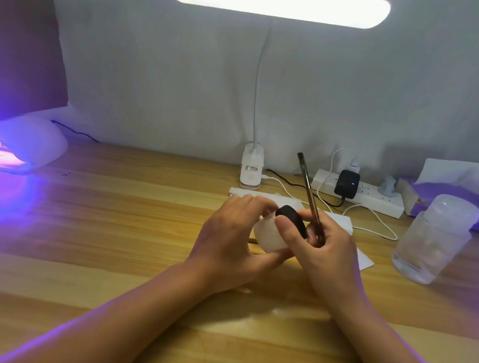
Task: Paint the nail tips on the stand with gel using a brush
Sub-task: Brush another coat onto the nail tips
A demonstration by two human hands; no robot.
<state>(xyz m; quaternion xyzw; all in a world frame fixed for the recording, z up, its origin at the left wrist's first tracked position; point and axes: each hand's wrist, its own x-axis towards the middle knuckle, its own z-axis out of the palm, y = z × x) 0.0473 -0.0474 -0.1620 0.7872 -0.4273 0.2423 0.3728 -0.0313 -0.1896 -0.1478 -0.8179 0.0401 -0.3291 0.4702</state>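
Note:
My left hand (pixel 227 235) grips a small white gel jar (pixel 268 234) above the middle of the wooden table. My right hand (pixel 322 248) pinches the jar's black lid (pixel 293 220) between thumb and forefinger. The same hand also holds a thin brush (pixel 309 188), whose handle sticks up and away from me; its bristle end is hidden inside the hand. A nail-tip stand does not show plainly; something lies inside the lit curing lamp (pixel 16 145) at far left, too blurred to name.
White paper sheets (pixel 342 220) lie under and behind my hands. A clear plastic bottle (pixel 434 241) stands at right, a purple tissue pack (pixel 448 192) behind it. A power strip (pixel 377 197) with cables and a desk lamp's base (pixel 251 170) sit along the back wall.

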